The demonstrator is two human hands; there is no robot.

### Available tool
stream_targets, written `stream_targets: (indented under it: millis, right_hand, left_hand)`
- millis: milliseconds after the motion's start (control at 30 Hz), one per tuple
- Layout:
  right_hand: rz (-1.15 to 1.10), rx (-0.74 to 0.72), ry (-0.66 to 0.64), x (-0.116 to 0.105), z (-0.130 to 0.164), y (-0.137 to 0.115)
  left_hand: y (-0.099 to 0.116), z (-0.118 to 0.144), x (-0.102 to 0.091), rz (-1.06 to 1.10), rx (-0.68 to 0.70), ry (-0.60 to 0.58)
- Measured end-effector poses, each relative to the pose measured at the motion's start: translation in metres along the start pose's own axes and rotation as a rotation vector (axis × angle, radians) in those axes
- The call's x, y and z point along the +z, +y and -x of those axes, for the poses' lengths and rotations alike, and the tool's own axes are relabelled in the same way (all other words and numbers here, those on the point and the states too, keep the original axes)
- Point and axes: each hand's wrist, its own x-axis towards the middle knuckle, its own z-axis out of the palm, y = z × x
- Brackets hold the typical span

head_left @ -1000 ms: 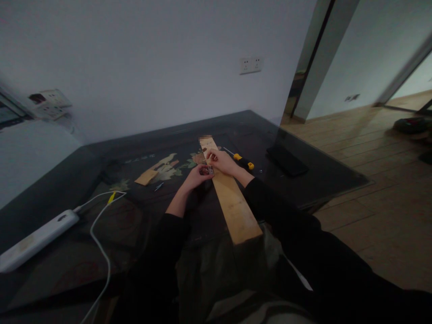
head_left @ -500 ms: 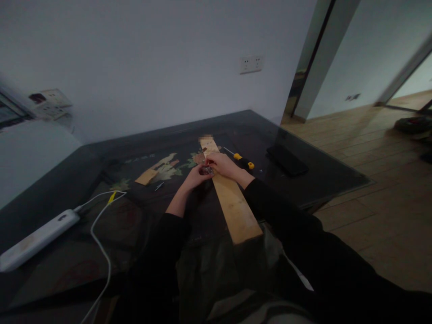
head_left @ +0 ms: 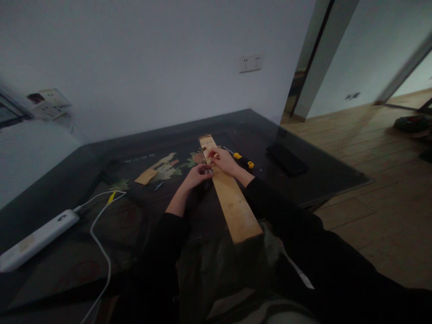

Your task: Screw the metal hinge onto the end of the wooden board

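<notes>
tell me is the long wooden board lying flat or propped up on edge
Flat. The board lies on its broad face on the dark table, near end overhanging toward the person, with the right hand resting on top.

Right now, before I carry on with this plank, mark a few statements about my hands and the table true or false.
1. The wooden plank lies under both hands. True.
2. The screwdriver is in the right hand. False: it lies on the table, beyond that hand.
3. The left hand holds a small metal piece at the plank's edge. True.
4. The white power strip sits on the plank. False: it lies far left on the table.
5. A dark phone lies right of the screwdriver. True.
</notes>
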Motion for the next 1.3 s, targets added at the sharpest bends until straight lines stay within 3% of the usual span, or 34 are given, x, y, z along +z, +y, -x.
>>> stream_targets:
  millis: [200,333,433,633,800,1300]
  right_hand:
    - [-0.654,0.451,0.03,-0.005,0.003,0.001]
    - [-0.693,0.554,-0.061,-0.01,0.005,0.0]
    - [-0.494,0.499,-0.16,-0.01,0.004,0.002]
    - [0.208,0.134,-0.229,-0.004,0.005,0.002]
    - [0.595,0.062,-0.329,-0.003,0.014,-0.007]
    - [0.789,-0.212,-0.441,-0.004,0.018,-0.02]
  left_hand:
    - [0.001,0.0,-0.007,-0.001,-0.001,-0.05]
    - [0.004,0.002,-0.012,0.002,-0.01,-0.066]
    - [0.007,0.004,-0.013,-0.016,-0.008,-0.047]
    - [0.001,-0.001,-0.007,-0.058,-0.037,0.073]
    - [-0.005,-0.007,-0.001,-0.054,-0.058,0.203]
    - [-0.014,-0.01,0.009,-0.044,-0.068,0.274]
